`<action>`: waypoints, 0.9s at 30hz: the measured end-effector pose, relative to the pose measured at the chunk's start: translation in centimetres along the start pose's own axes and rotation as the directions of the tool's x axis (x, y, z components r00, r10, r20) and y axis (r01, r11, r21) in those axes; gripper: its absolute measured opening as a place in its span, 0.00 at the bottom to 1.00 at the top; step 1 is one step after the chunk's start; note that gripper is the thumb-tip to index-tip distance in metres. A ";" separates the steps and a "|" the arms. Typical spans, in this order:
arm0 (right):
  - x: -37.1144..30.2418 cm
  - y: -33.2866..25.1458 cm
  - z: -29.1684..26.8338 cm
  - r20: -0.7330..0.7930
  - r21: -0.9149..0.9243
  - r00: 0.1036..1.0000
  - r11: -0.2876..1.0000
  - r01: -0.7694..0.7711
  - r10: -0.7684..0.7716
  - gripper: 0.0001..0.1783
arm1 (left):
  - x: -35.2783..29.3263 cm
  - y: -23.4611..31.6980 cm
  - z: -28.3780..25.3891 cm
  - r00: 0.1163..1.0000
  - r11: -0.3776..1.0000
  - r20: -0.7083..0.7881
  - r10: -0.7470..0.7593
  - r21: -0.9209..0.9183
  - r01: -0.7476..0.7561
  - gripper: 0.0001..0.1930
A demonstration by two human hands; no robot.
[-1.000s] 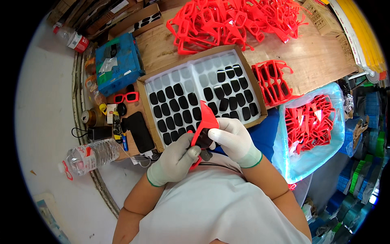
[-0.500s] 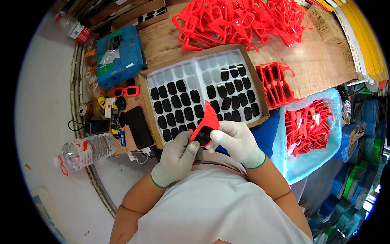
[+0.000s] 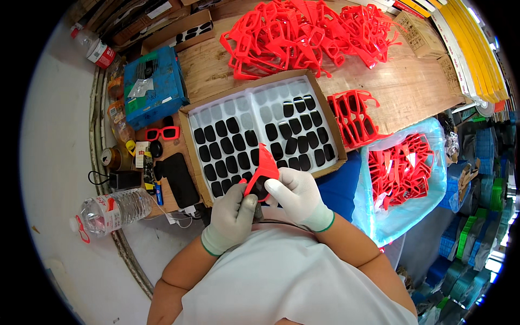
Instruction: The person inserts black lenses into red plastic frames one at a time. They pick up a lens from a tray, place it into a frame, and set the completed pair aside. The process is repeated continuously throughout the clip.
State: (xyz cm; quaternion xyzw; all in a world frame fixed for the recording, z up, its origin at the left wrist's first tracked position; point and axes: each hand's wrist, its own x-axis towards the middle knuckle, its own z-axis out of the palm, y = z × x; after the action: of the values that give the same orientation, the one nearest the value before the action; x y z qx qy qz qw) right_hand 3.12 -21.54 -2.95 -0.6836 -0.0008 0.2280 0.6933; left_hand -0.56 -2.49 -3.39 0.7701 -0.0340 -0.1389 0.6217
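Note:
Both my hands wear pale knit gloves and hold one pair of red sunglasses [image 3: 266, 167] just in front of my body. My left hand [image 3: 232, 218] is closed on one side of the frame, thumb on top. At the other side my right hand [image 3: 299, 197] pinches the frame by a dark lens [image 3: 260, 187], its thumb by that lens. Part of the frame is hidden behind my fingers. Right beyond my hands lies a shallow cardboard box [image 3: 187, 127] with a white tray insert, where dark lenses [image 3: 239, 142] stand in rows; the farthest pockets hold none.
Red frames are heaped [image 3: 303, 38] at the table's back. Assembled red sunglasses [image 3: 353, 119] stand right of the box. A blue-lined bin [image 3: 398, 216] of red frames is at the right. A blue case [image 3: 154, 86], phone [image 3: 180, 179] and plastic bottle [image 3: 116, 210] lie left.
The whole view has shifted a little, so the box and table sit slightly left and lower. My hands keep the same grip on the red sunglasses, which look slightly turned.

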 end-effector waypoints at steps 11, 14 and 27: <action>-0.3 0.4 0.2 -0.006 0.166 0.999 0.985 -0.046 0.048 0.14 | 0.5 -0.1 -1.4 0.990 0.999 0.136 0.025 0.034 -0.030 0.16; -0.4 0.9 0.0 0.085 0.378 0.992 0.918 -0.123 0.098 0.15 | 0.5 1.0 -1.3 0.984 0.998 0.174 0.023 -0.066 -0.012 0.17; -1.3 -2.3 -0.7 0.308 0.688 0.949 0.673 -0.271 0.067 0.18 | 1.0 2.9 -1.8 0.979 0.996 0.195 -0.063 -0.056 0.075 0.09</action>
State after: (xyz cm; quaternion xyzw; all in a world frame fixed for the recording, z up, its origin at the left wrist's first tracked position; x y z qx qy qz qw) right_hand 2.93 -22.53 -0.40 -0.3165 0.0627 0.3600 0.8754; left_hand 1.19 -1.67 -0.40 0.7337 -0.0630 -0.2353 0.6343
